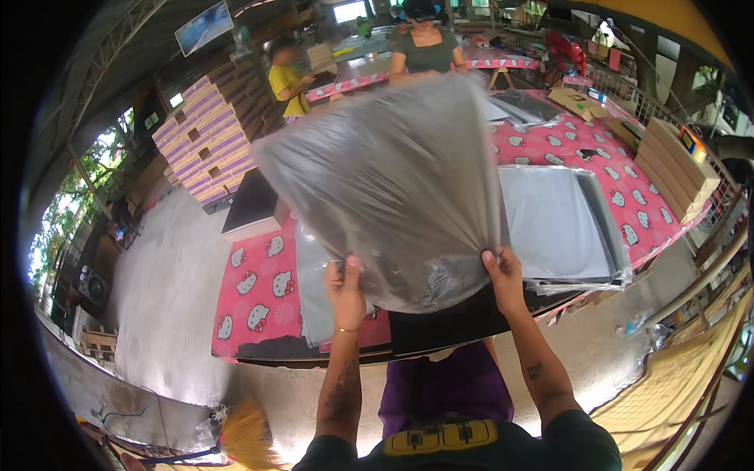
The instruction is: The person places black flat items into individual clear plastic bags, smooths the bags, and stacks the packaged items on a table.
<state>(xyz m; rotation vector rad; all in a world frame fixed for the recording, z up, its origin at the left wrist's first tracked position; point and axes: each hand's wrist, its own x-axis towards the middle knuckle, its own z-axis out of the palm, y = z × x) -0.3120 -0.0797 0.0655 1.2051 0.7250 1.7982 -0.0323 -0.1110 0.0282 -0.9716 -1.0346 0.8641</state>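
Note:
A large translucent plastic bag (pixel 393 180) is spread out above the table, blurred toward its far end. My left hand (pixel 345 290) pinches its near left edge. At the near right edge, my right hand (pixel 504 275) grips the same bag, with folds fanning out from the fingers. Beneath it, part of a black sheet (pixel 440 330) lies along the table's front edge. To the right rests a stack of white sheets in clear plastic (pixel 558 228). A stack of black-topped boards (pixel 255 200) sits to the left. The bag hides the middle of the table.
The table has a pink cat-patterned cover (pixel 255 275). Flat brown cartons (pixel 675 169) stand at its right edge. Piled boxes (pixel 208 141) rise at the back left. Across the table is a person in a dark top (pixel 424 51); another wears yellow (pixel 287 82). A broom (pixel 245 436) is at lower left.

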